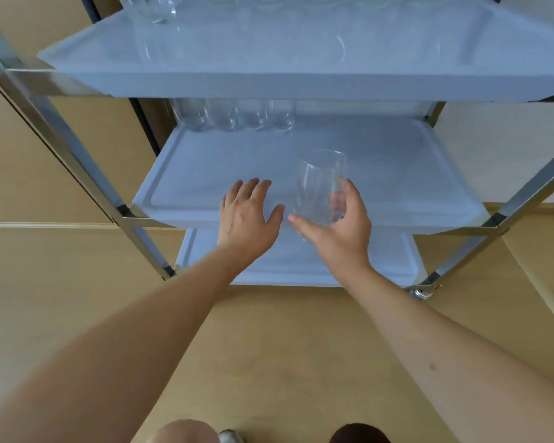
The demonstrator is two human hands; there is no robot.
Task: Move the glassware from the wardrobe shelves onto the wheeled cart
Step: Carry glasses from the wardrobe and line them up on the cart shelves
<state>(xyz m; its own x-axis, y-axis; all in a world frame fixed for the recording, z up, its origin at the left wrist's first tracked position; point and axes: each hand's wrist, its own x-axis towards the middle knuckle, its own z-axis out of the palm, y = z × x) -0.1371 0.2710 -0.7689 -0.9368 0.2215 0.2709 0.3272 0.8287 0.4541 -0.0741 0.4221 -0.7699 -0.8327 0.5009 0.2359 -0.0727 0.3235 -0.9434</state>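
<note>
Head view, frame centre: right hand (336, 228) grasping tumbler (320, 190) around lower body, long axis near upright, rim tilted slightly toward upper frame. Held just above front edge of middle cart shelf (397, 174), contact with shelf not discernible. Left hand (247, 215) released, fingers spread, just left of tumbler, not touching. More glasses (234, 116) lined up at shelf rear, upper centre.

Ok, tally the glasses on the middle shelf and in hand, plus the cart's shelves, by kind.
Glasses at the back of the middle shelf: 4
Glass held in the right hand: 1
Shelves: 3
Total: 8
</note>
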